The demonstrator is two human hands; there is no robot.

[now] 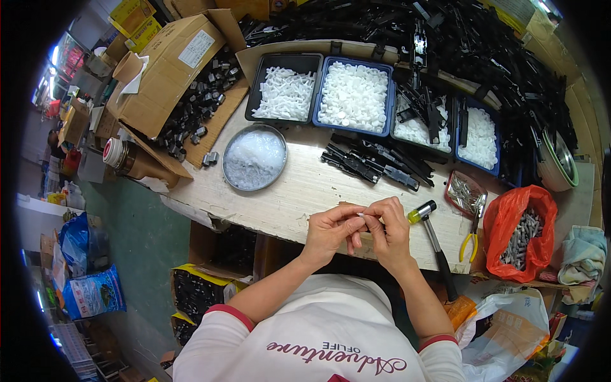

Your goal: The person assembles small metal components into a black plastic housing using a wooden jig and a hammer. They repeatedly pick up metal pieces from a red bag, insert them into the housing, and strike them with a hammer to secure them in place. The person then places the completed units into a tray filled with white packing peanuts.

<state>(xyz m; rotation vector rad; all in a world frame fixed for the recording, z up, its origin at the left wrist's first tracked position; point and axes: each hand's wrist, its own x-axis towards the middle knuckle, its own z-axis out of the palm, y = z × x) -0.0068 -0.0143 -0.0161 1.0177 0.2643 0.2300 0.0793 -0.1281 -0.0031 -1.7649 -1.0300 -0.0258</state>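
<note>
In front of my body, at the table's near edge, my two hands meet fingertip to fingertip. My left hand [332, 230] is closed in a pinch, and so is my right hand [389, 232]. Between their fingertips shows a small white piece [361, 214], too small to tell its exact kind. A hammer [436, 245] with a yellow-and-black head lies just right of my right hand. Beyond my hands, several black metal-and-plastic mechanisms [369, 162] lie on the tabletop [280, 207].
Trays of white plastic parts, including a black tray [254, 95] and a blue tray [316, 102], line the back before a heap of black assemblies [509, 70]. A round dish [227, 172] stands left. Yellow-handled pliers [470, 247] and a red bag [493, 223] of metal pins lie right.
</note>
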